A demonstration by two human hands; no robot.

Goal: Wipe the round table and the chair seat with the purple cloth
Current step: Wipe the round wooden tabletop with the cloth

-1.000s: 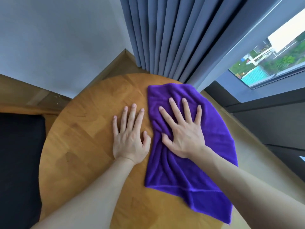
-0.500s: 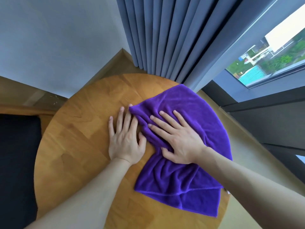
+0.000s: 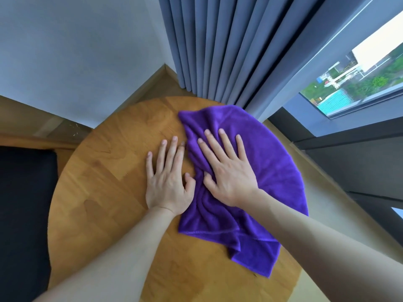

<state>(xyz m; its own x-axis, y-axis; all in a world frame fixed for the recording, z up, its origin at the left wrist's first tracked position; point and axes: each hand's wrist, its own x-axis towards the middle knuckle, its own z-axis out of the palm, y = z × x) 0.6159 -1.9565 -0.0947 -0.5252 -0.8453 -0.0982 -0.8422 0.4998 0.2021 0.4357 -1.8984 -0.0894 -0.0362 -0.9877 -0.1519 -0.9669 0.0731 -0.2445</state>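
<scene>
Purple cloth (image 3: 270,162) lies bunched on round wooden desk (image 3: 104,192), under right hand (image 3: 229,173) and spreading beyond its fingertips and past its wrist; far edge overhangs desk rim. Right hand flat, fingers straight and spread, pressing cloth, gripping nothing. Left hand (image 3: 168,182) flat on bare wood just beside cloth, thumb touching its edge. Cloth looks soft, light, limp, prone to ruck; best driven by flat palm at middle, not pinched.
</scene>
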